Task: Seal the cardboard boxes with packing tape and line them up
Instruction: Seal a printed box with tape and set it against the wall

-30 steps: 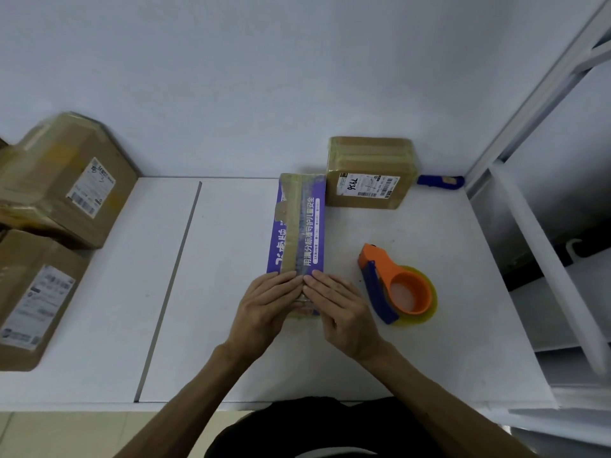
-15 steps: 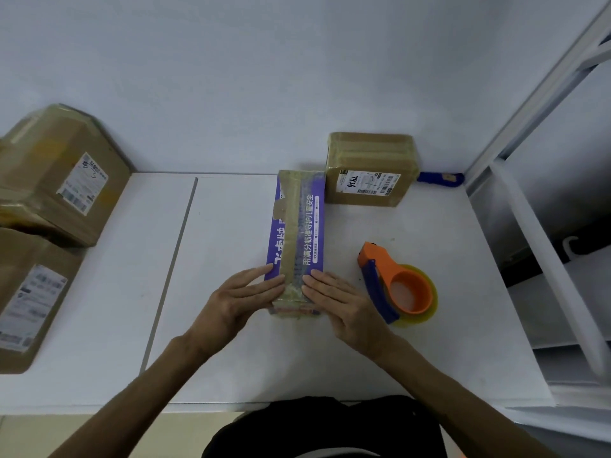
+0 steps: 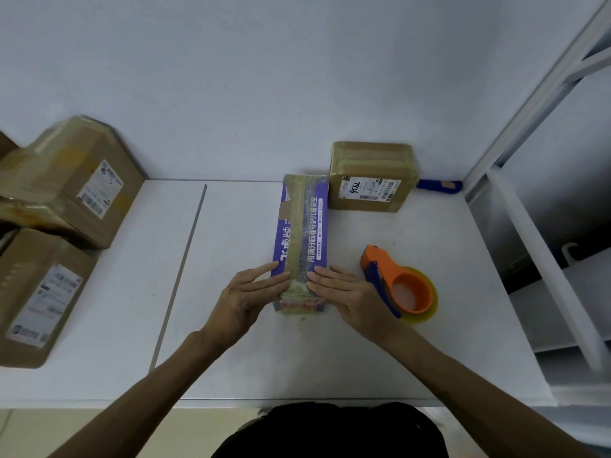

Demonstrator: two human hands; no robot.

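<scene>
Long purple box (image 3: 302, 239): lies lengthwise at mid-bench (image 3: 231, 358), far end near the back edge, near end pointing toward the front edge. Wears a brownish strip of packing tape (image 3: 299, 226) down the middle of the top and over the near end.

Left hand (image 3: 248, 292): flat, fingers straight, pressing on the near left part of the box top, beside the strip. Grips nothing.

Right hand (image 3: 350, 295): flat likewise, fingers straight, pressing the near right part of the top. Fingertips of both hands close together, tape strip between them.

Tape dispenser (image 3: 396, 282): orange and blue, yellowish roll on it, resting on the bench just right of the right hand. Touching the hand or not: cannot tell.

Small cardboard box (image 3: 370, 180): at the back edge, just right of the purple box's far end, taped over the top, white label facing front. Blue handle (image 3: 436, 186) poking out behind it toward the back right corner.

Two larger labelled cardboard boxes, far (image 3: 66, 180) and near (image 3: 36, 292), at the left edge; blurred.
</scene>
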